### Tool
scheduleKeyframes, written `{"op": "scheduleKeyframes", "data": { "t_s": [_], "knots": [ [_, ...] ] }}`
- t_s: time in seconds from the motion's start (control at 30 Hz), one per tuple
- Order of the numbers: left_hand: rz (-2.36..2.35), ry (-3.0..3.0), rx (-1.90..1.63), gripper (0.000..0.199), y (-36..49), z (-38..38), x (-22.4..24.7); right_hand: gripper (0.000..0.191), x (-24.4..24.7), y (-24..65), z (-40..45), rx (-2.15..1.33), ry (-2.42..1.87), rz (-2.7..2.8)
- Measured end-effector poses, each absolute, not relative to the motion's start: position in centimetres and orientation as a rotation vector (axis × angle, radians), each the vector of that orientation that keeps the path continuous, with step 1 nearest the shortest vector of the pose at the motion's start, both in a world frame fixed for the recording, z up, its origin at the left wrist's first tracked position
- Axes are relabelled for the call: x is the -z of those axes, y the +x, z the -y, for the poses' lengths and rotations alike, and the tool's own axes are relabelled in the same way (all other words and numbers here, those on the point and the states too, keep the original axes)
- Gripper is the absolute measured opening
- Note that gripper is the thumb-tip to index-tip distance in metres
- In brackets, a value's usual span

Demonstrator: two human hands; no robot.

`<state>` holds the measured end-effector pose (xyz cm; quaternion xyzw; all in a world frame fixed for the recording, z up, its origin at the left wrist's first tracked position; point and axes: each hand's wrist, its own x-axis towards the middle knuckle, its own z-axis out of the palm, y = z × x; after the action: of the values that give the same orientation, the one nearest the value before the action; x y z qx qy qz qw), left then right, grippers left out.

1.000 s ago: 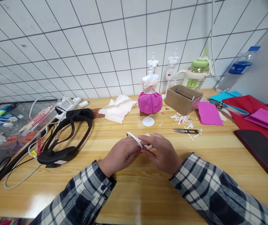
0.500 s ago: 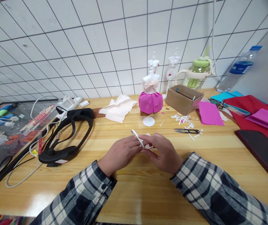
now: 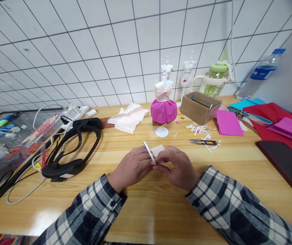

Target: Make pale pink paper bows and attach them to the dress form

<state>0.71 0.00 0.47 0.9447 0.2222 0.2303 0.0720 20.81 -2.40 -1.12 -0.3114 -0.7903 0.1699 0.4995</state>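
Between the bench's [image 3: 148, 211] front and back edges, the right hand [image 3: 178, 167] is pinching a white strip [image 3: 149, 152] beside a pale piece [image 3: 158, 149], seemingly needing steadiness, while the half-curled left hand [image 3: 132, 166] is hiding its grip.

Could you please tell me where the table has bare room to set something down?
The table shows bare wood between the sleeves, and between the right hand and phone. It is crowded around the black headband, and around the box and red sheet.

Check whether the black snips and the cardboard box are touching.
Apart: the head view shows bare wood between the black snips and the cardboard box.
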Motion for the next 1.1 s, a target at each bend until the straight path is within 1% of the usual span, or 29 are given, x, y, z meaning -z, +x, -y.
{"op": "scheduleKeyframes", "data": {
  "t_s": [0.27,0.37,0.4,0.47,0.53,0.57,0.63,0.8,0.93,1.1],
  "knots": [
    [-0.655,2.871,-0.687,0.020,0.8,-0.1,-0.8,0.015,1.1,20.9,2.4,-0.394,-0.739,1.926],
    [-0.685,2.756,-0.686,0.022,0.9,0.1,-0.7,0.014,1.1,20.9,2.4,-0.407,-0.739,1.934],
    [-0.715,2.670,-0.684,0.023,0.9,0.2,-0.7,0.018,1.1,20.9,2.4,-0.415,-0.749,1.939],
    [-0.791,2.443,-0.668,0.024,0.9,0.5,-0.7,0.031,1.2,21.0,2.3,-0.441,-0.778,1.963],
    [-0.830,2.210,-0.658,0.030,0.9,0.9,-0.9,0.043,1.2,21.1,2.2,-0.475,-0.805,2.006],
    [-0.828,2.113,-0.662,0.033,0.9,1.0,-1.0,0.045,1.2,21.1,2.2,-0.488,-0.812,2.030],
    [-0.808,1.985,-0.674,0.037,0.8,1.3,-1.3,0.044,1.1,21.1,2.1,-0.498,-0.826,2.072],
    [-0.808,2.024,-0.632,0.039,0.6,1.2,-1.5,0.023,0.9,21.1,2.0,-0.486,-0.907,2.090],
    [-0.644,2.134,-0.683,0.042,0.3,0.9,-1.3,0.022,1.0,21.3,1.8,-0.581,-0.991,1.935],
    [-0.630,2.216,-0.728,0.035,0.0,0.5,-1.4,0.023,1.4,21.4,1.6,-0.757,-1.041,1.710]
  ]
}}
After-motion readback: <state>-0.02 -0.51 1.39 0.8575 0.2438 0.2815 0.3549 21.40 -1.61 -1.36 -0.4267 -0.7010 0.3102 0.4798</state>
